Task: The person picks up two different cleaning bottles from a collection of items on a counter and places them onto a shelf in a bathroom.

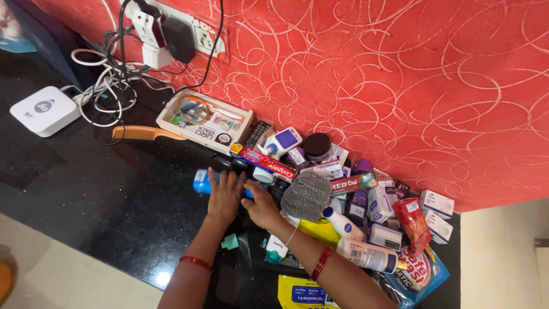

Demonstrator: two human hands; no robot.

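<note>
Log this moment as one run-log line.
left hand: on blue bottle | right hand: on same bottle | beside: steel scrubber

Both forearms were bare, no sleeves in view. Left hand (224, 195): one thin red bangle (195, 262) at the wrist. Right hand (262, 207): thin pale bangle (292, 234) at the wrist, red bangles (321, 263) further up the forearm.

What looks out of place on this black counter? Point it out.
A grey steel-wool scrubber sits among the toiletry bottles and boxes, beside the right hand. Tangled white cables sprawl below the wall sockets. The pile itself lies jumbled against the red wall.
</note>
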